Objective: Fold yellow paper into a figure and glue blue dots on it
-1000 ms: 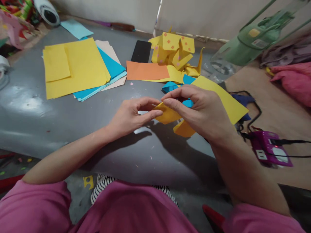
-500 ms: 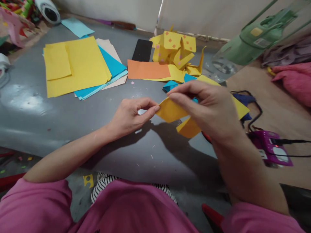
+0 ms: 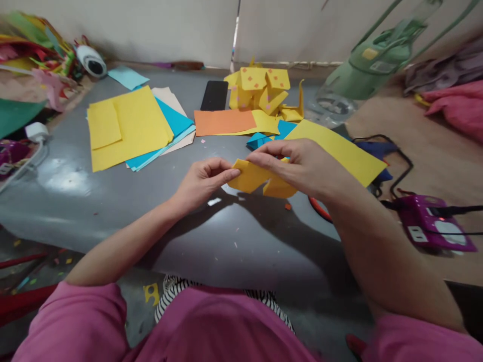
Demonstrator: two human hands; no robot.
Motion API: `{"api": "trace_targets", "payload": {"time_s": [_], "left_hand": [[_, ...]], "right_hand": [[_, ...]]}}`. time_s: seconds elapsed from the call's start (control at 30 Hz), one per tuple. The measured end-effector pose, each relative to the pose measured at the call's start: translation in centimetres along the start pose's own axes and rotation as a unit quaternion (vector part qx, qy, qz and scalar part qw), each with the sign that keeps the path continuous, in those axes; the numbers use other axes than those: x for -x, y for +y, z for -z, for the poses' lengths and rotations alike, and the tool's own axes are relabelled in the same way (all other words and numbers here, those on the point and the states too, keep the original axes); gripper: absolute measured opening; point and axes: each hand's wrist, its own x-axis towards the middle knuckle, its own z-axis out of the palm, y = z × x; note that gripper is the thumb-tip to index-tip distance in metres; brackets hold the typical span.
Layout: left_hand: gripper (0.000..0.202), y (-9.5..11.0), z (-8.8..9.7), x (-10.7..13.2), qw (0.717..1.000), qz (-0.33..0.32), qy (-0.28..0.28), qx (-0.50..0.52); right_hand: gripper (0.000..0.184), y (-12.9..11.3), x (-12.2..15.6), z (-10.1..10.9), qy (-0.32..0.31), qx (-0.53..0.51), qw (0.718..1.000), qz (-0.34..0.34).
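Note:
A folded piece of orange-yellow paper is held just above the grey table, between both hands. My left hand pinches its left edge with thumb and forefinger. My right hand grips its upper right part, fingers curled over the fold. A second flap of the same paper hangs below my right hand.
A stack of yellow, blue and beige sheets lies at the left. Further back are an orange sheet, a black phone, yellow spotted paper models and a large yellow sheet. A purple device with cables sits right.
The view has tilted up and shifted, so the table's far side shows more. Both hands have kept their hold and brought the folded paper slightly left and lower.

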Motion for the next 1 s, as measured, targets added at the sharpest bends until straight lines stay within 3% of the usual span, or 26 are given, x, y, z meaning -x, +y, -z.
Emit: {"api": "trace_targets", "payload": {"time_s": [0.13,0.3,0.53,0.7,0.83,1.0], "left_hand": [[0.028,-0.1,0.0,-0.2,0.999,0.0,0.005,0.033],[0.031,0.3,0.1,-0.1,0.999,-0.028,0.031,-0.002],[0.035,0.2,0.3,-0.1,0.999,-0.027,0.043,-0.007],[0.031,-0.2,0.1,-0.1,0.999,0.0,0.038,0.032],[0.021,-0.3,0.0,-0.1,0.998,-0.022,0.045,-0.028],[0.023,-0.5,-0.3,0.1,0.997,-0.053,0.037,-0.048]], "right_hand": [[0.034,0.3,0.0,0.3,-0.005,0.023,0.999,0.035],[0.03,0.4,-0.2,-0.3,-0.014,0.041,0.997,0.063],[0.038,0.2,-0.2,-0.7,-0.004,0.049,0.997,0.06],[0.024,0.5,-0.2,-0.3,0.034,0.041,0.998,0.023],[0.021,0.5,-0.3,-0.5,0.026,0.029,0.998,0.046],[0.023,0.2,-0.4,-0.9,0.032,0.026,0.998,0.056]]}}
